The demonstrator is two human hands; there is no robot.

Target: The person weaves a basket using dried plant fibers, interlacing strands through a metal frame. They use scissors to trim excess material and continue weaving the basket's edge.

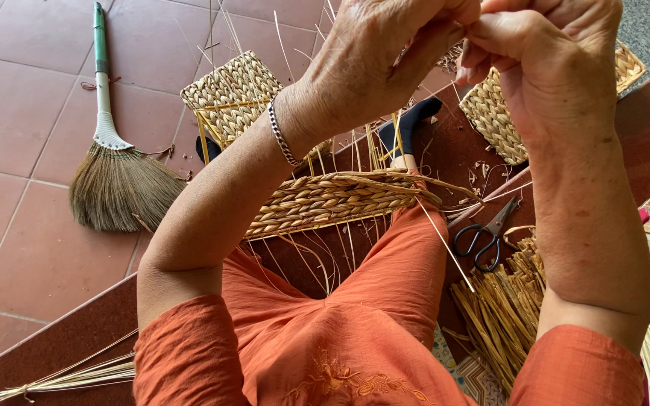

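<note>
My left hand [374, 56] and my right hand [547, 64] are raised close to the camera, fingers pinched together at the top of the view on thin straw strands [445, 248] that run down toward my lap. A silver bracelet [281, 135] circles my left wrist. Below the hands a partly woven straw mat [325, 199] rests across my knee in orange trousers [393, 278], loose strands sticking out of its edges.
A woven square piece [227, 94] lies on the tile floor [24, 248], and another woven piece [494, 116] at right. Black scissors [487, 237] lie beside a bundle of cut straw [502, 308]. A broom [110, 169] lies at left. Loose straw [77, 376] lower left.
</note>
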